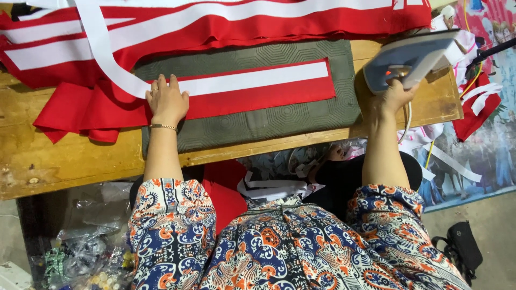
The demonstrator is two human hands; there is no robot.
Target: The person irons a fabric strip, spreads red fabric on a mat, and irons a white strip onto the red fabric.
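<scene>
We looked down at our left hand [167, 100], fingers spread flat and pinching nothing, pressing a long red cloth strip with a white band [252, 86] onto a grey-green patterned pressing mat [269, 121] on the worn wooden desk [64, 156]. Our right hand [395, 96] had its grip closed around the handle of a grey-blue electric iron [411, 56], tilted at the mat's right end, apart from the strip. We judged the strip wanted holding taut and straight, fingers kept well apart from the iron.

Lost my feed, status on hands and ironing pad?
Left hand flat on red strip with white band. Right hand grips iron, off pad. Nothing between.
</scene>
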